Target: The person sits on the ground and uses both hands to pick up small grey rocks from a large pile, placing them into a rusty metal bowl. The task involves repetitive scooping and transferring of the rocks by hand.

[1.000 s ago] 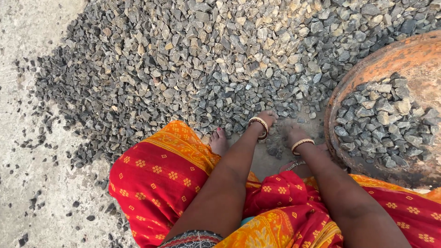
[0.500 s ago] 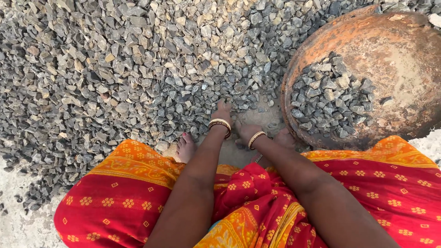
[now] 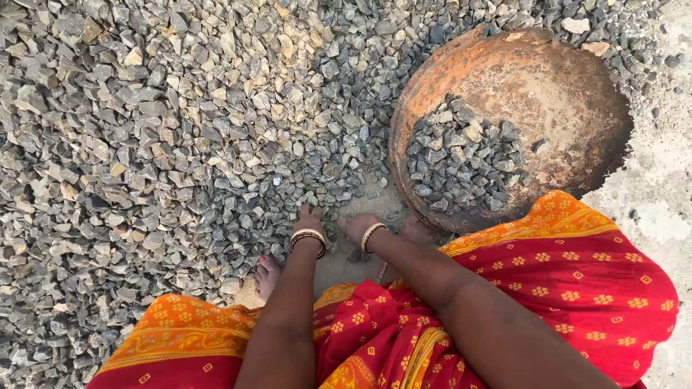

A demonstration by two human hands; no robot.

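A wide heap of grey crushed stones [image 3: 180,122] covers the ground ahead. My left hand [image 3: 309,218] lies flat at the heap's near edge, fingers in the stones, a gold bangle on its wrist. My right hand [image 3: 355,225] rests beside it on a bare sandy patch, bangle on the wrist too, fingers low against the ground. Whether either hand holds stones is hidden. To the right sits a rusty round metal pan [image 3: 548,94] with a pile of stones [image 3: 461,162] in its near left part.
My bare toes [image 3: 267,275] show below the left hand, on the ground by the heap. A red and orange patterned cloth [image 3: 577,281] drapes over my knees at the bottom. Pale concrete ground [image 3: 667,194] lies at the right of the pan.
The view has shifted left, so the pan and my hands now sit more toward the middle. Both hands stay together at the heap's edge beside the pan.
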